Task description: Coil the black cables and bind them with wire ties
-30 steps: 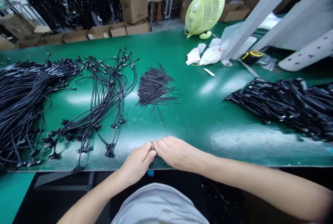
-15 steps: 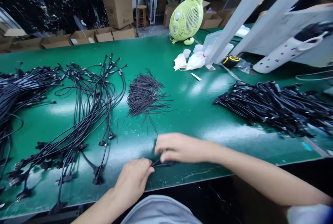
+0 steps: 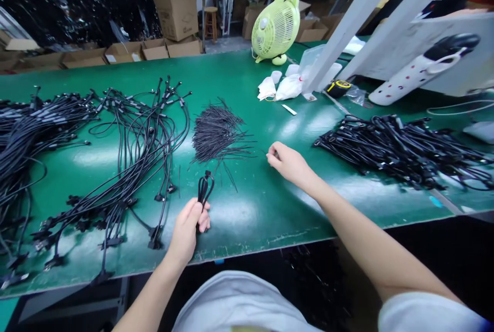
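Observation:
My left hand (image 3: 189, 226) is closed around a black cable (image 3: 206, 188) folded into short loops, which stick up above the fingers with a small connector at the top. My right hand (image 3: 287, 164) is raised over the table to the right of a pile of thin black twist ties (image 3: 216, 134). Its fingers are pinched, and a thin dark end, seemingly of a twist tie, shows at the fingertips. Several loose ties stick out from the pile toward both hands.
Long black cables with connectors (image 3: 142, 167) lie at the left of the green table (image 3: 239, 74). Bundled cables (image 3: 401, 152) are heaped at the right. Behind stand a green fan (image 3: 276, 28), white bags (image 3: 289, 87), a tape measure (image 3: 337, 88) and a spotted white bottle (image 3: 405, 80).
My left hand has lifted the folded cable upright off the table. My right hand has left it and moved up and right, to beside the tie pile, with its fingers now pinched.

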The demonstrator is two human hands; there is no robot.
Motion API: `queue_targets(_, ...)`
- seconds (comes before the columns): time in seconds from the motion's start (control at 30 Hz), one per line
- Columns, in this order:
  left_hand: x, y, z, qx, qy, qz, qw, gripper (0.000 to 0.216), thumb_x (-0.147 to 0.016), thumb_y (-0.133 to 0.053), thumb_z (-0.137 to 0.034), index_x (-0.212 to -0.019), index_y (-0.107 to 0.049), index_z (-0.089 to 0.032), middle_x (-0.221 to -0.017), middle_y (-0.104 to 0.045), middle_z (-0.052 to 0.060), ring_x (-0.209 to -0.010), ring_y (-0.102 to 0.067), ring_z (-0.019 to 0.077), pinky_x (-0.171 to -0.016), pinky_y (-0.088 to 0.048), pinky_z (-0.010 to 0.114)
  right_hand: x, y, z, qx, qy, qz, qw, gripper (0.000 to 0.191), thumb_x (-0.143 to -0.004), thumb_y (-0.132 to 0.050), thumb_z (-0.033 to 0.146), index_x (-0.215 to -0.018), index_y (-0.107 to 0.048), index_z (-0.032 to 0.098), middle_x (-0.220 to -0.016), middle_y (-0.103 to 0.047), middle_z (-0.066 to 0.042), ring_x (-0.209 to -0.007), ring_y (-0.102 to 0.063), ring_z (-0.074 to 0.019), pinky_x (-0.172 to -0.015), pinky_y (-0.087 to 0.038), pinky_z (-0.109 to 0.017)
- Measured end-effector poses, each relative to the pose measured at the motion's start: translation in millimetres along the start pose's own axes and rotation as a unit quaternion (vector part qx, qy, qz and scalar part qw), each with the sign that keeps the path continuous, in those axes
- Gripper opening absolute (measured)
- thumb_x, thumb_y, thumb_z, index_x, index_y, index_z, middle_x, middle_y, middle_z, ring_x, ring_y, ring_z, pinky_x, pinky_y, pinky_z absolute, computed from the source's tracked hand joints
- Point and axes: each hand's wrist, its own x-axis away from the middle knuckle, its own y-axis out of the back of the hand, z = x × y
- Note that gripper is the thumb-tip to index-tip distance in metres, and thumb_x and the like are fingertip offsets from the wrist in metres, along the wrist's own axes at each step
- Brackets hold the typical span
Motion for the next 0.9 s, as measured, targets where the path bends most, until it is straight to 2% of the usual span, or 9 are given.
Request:
queue_targets(0.07, 4, -7, 1, 0.028, 0.008, 0.021, 0.999, 0.034, -0.088, -0.058, -0.044, -0.101, -0.058, -0.013, -0.055, -0.036, -0.009, -0.045, -0.033, 0.0050, -0.054, -0.035, 0.022, 27, -14, 17, -0.151, -0.019, 0.012, 0.988, 0.013, -0.084, -0.050, 0.029, -0.091, -0.051, 0.019, -0.070, -0.056, 0.001, -0.061, -0.053, -0.0131, -0.060, -0.039, -0.026)
queue_targets(0.13, 9, -14, 3, 0.043, 0.021, 0.058, 0.997, 0.045, -0.089, -0.057, -0.042, -0.123, -0.050, -0.014, -0.056, -0.037, -0.009, -0.045, -0.033, 0.0055, -0.055, -0.036, 0.022, 55, -32, 40, -0.275, -0.007, 0.084, 0.958, 0.021, -0.084, -0.051, 0.032, -0.099, -0.053, 0.018, -0.076, -0.058, 0.001, -0.061, -0.055, -0.0119, -0.059, -0.043, -0.025)
queue_targets(0.2, 12, -18, 8, 0.041, 0.024, 0.091, 0.995, 0.055, -0.089, -0.056, -0.042, -0.136, -0.040, -0.016, -0.057, -0.038, -0.009, -0.046, -0.035, 0.0063, -0.056, -0.037, 0.023, 81, -49, 63, -0.313, 0.031, 0.152, 0.937, 0.020, -0.086, -0.050, 0.031, -0.098, -0.058, 0.016, -0.081, -0.060, -0.001, -0.061, -0.054, -0.0106, -0.059, -0.044, -0.024)
queue_targets(0.27, 15, -18, 12, 0.022, 0.007, 0.105, 0.994, 0.055, -0.090, -0.054, -0.043, -0.136, -0.042, -0.015, -0.058, -0.038, -0.008, -0.049, -0.036, 0.0070, -0.058, -0.038, 0.023, 100, -61, 80, -0.283, 0.083, 0.152, 0.943, 0.018, -0.088, -0.047, 0.026, -0.092, -0.062, 0.016, -0.082, -0.061, -0.002, -0.063, -0.054, -0.0104, -0.060, -0.043, -0.024)
queue_targets(0.4, 20, -15, 15, -0.091, -0.045, 0.073, 0.992, 0.046, -0.093, -0.048, -0.039, -0.132, -0.051, -0.013, -0.062, -0.043, -0.005, -0.055, -0.042, 0.0089, -0.061, -0.041, 0.024, 116, -65, 89, -0.067, 0.274, -0.004, 0.959, 0.019, -0.092, -0.046, 0.018, -0.085, -0.062, 0.015, -0.075, -0.059, -0.003, -0.066, -0.053, -0.0116, -0.061, -0.040, -0.024)
queue_targets(0.5, 21, -14, 16, -0.241, -0.096, 0.034, 0.965, 0.046, -0.095, -0.042, -0.035, -0.135, -0.050, -0.015, -0.074, -0.057, 0.001, -0.062, -0.050, 0.0122, -0.067, -0.045, 0.027, 113, -57, 87, 0.135, 0.461, -0.105, 0.871, 0.022, -0.092, -0.044, 0.012, -0.082, -0.063, 0.014, -0.071, -0.059, -0.004, -0.065, -0.051, -0.0133, -0.062, -0.037, -0.029)
queue_targets(0.63, 22, -14, 15, -0.333, -0.162, 0.053, 0.927, 0.045, -0.091, -0.043, -0.028, -0.134, -0.053, -0.017, -0.102, -0.065, 0.010, -0.095, -0.059, 0.0206, -0.094, -0.043, 0.036, 103, -41, 90, 0.237, 0.617, -0.129, 0.740, 0.027, -0.090, -0.041, 0.006, -0.100, -0.065, 0.010, -0.109, -0.064, -0.013, -0.101, -0.055, -0.0204, -0.085, -0.041, -0.036)
queue_targets(0.77, 20, -13, 9, -0.209, -0.025, 0.120, 0.970, 0.042, -0.090, -0.046, -0.033, -0.124, -0.059, -0.013, -0.062, -0.051, -0.001, -0.057, -0.047, 0.0129, -0.063, -0.044, 0.028, 97, -26, 100, 0.305, 0.645, -0.097, 0.694, 0.026, -0.090, -0.039, 0.010, -0.093, -0.065, 0.009, -0.092, -0.065, -0.012, -0.088, -0.058, -0.0218, -0.083, -0.042, -0.039)
queue_targets(0.9, 21, -11, -3, -0.043, 0.061, 0.175, 0.982, 0.030, -0.079, -0.062, -0.038, -0.091, -0.066, -0.011, -0.052, -0.040, -0.006, -0.049, -0.034, 0.0073, -0.054, -0.035, 0.022, 99, -15, 112, 0.354, 0.671, -0.066, 0.649, 0.026, -0.090, -0.040, 0.012, -0.101, -0.063, 0.008, -0.091, -0.062, -0.012, -0.080, -0.056, -0.0205, -0.070, -0.041, -0.036)
